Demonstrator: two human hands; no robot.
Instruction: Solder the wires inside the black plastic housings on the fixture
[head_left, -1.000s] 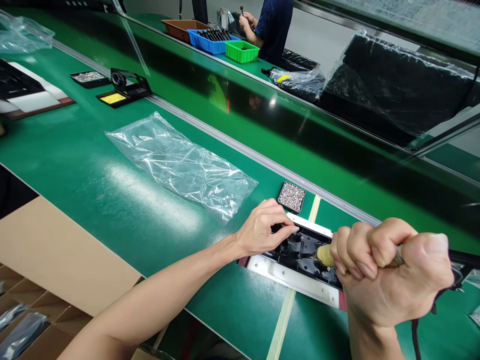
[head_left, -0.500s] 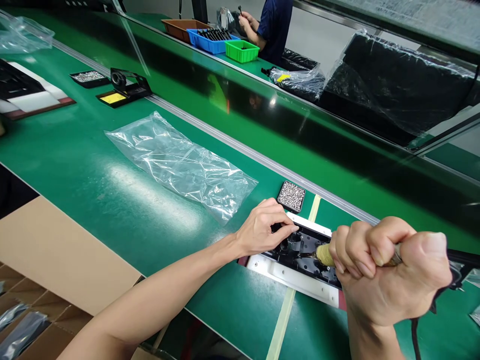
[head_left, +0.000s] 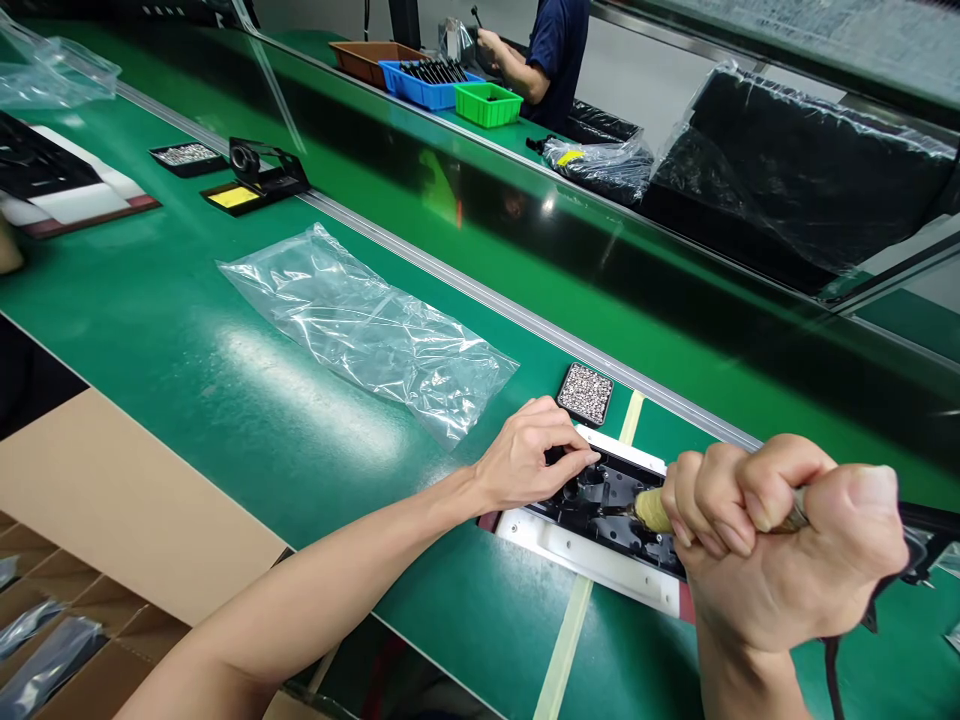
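Note:
My right hand [head_left: 787, 545] is wrapped round the yellow-wrapped handle of a soldering iron [head_left: 654, 510]. Its tip points down into a black plastic part [head_left: 637, 535], and a dark cord [head_left: 831, 670] hangs below my wrist. The black part lies in a white fixture [head_left: 592, 560] with dark red ends. My left hand [head_left: 525, 450] rests at the far left end of the part, thumb and forefinger pinched together. Whatever is between those fingertips, if anything, is too small to make out. Just beyond it stands a small black tray [head_left: 585, 393] of tiny metal pieces.
A clear plastic bag [head_left: 375, 330] lies flat to the left. Farther left are an iron stand with a yellow sponge [head_left: 234, 197], a second tray of metal pieces [head_left: 187, 156] and another fixture [head_left: 82, 185]. Beyond the rail, a co-worker [head_left: 555, 65] handles something near coloured bins [head_left: 487, 105].
The whole view has shifted slightly to the right. Both hands and the soldering iron keep their places on the black part. At the left edge, another person's hand shows more.

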